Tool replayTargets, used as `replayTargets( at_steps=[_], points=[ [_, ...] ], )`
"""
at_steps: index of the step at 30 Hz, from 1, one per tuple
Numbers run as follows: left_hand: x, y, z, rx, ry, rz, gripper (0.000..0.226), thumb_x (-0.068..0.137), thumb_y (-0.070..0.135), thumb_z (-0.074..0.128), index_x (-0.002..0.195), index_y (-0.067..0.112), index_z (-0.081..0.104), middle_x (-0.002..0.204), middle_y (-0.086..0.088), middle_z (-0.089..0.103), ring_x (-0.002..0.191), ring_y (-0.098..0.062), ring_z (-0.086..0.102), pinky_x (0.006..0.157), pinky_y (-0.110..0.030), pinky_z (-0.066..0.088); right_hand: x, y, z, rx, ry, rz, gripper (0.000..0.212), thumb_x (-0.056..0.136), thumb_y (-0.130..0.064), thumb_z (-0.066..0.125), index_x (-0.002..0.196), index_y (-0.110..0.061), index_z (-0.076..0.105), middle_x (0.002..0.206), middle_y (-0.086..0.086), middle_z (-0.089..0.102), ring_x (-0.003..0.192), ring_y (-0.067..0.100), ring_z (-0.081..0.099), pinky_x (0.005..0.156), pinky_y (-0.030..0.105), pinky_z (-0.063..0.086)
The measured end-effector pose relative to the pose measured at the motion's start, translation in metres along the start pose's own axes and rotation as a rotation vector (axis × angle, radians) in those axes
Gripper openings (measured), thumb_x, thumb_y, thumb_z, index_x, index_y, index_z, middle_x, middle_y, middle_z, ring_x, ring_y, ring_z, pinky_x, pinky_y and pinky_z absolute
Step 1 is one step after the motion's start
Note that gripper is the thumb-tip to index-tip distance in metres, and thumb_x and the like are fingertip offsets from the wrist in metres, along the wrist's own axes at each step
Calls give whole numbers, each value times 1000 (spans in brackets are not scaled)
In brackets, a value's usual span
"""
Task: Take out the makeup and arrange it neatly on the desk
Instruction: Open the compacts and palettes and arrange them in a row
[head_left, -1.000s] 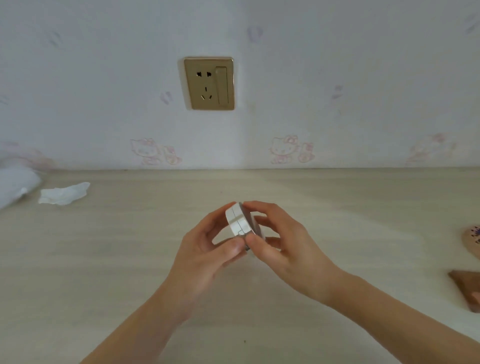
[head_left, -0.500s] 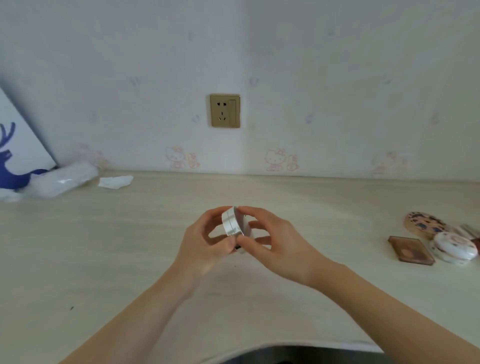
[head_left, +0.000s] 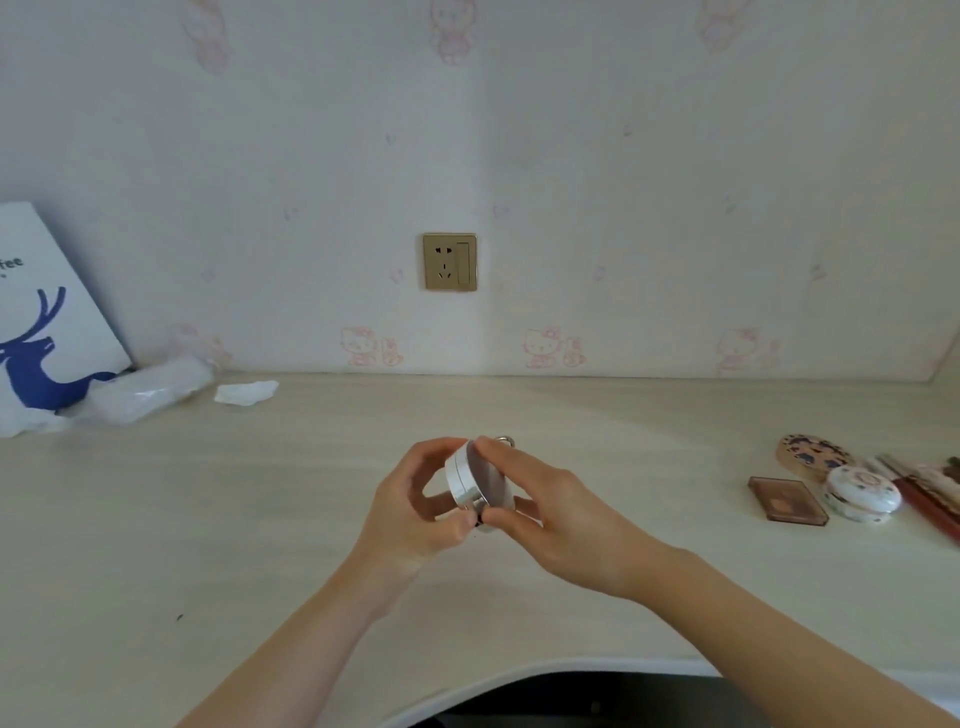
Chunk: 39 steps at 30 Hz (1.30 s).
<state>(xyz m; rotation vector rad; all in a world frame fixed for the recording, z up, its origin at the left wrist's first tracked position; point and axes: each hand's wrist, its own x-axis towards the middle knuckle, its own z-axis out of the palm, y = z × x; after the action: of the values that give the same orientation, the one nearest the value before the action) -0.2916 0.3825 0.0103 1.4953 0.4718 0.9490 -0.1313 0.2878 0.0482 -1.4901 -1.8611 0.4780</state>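
Above the table (head_left: 156, 519), I am pinching the round white compact (head_left: 475, 483) on edge between my left hand (head_left: 410, 512) and right hand (head_left: 563, 522), fingers curled round its rim, probably light, rigid, slippery plastic.

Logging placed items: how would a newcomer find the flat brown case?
Look to the desk's right end, where makeup lies in a cluster. The brown case is its nearest-left piece, beside the white round compact. It alone is rectangular, flat and translucent brown.
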Motion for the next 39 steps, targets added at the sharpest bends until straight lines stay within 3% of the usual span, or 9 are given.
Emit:
replayTargets(
  at_steps=[4,7,10,15,20,24,30,35,39],
  points=[
    [15,-5,2,-21,-9,-31,61,62,14,76,120,13,58,122,-8,62,98,-35,68,80,-55,56,7,10,-2,3,7,42,53,95,-31,53,143,-28,31,136,-15,46,122,6,48,102,33,45],
    [29,-12,6,-57,2,-68,63,60,20,79,120,13,59,120,-10,63,99,-37,67,77,-46,57,16,19,-10,66,11,102,51,88,-33,65,134,-33,42,122,-21,53,115,-4,51,92,17,49],
    [36,-24,7,-109,4,-108,64,62,22,82,121,13,60,123,-12,62,103,-39,66,83,-52,55,24,30,-17,147,29,180,48,85,-26,71,125,-40,50,110,-32,55,102,-25,49,80,5,46],
    [33,-35,-1,-229,-7,-183,66,62,15,80,125,11,60,126,-10,63,105,-36,66,80,-43,56,32,45,-15,238,-29,228,59,80,-26,75,133,-34,51,128,-24,54,115,-6,53,91,20,52],
    [32,-34,-3,-319,21,-226,79,54,15,88,127,11,60,127,-10,64,107,-32,66,76,-36,57,36,42,-8,183,-13,200,59,83,-26,72,137,-32,48,128,-20,58,109,-20,49,91,11,47],
    [32,-28,-5,-373,13,-224,95,46,23,95,131,12,56,127,-10,64,107,-30,67,76,-31,57,40,38,-1,100,11,188,63,85,-35,68,142,-34,41,136,-14,54,123,-11,44,100,22,46],
    [32,-32,-10,-359,33,-202,66,69,6,75,131,12,55,123,-9,66,106,-27,67,76,-29,57,54,34,-5,73,-42,238,67,77,-38,75,138,-36,46,133,-23,54,121,-14,45,102,19,44],
    [35,-37,-14,-232,84,-141,64,64,15,76,125,16,61,122,-6,66,114,-31,62,89,-50,53,66,27,-11,82,-97,299,78,70,-34,82,137,-42,44,123,-35,52,101,-20,52,82,-2,40],
    [36,-37,-17,-190,83,-146,62,62,16,74,123,18,63,121,-6,67,112,-31,63,89,-54,53,66,25,-14,73,-131,324,68,76,-28,78,135,-41,47,124,-33,53,102,-17,52,83,-4,38]
  ],
)
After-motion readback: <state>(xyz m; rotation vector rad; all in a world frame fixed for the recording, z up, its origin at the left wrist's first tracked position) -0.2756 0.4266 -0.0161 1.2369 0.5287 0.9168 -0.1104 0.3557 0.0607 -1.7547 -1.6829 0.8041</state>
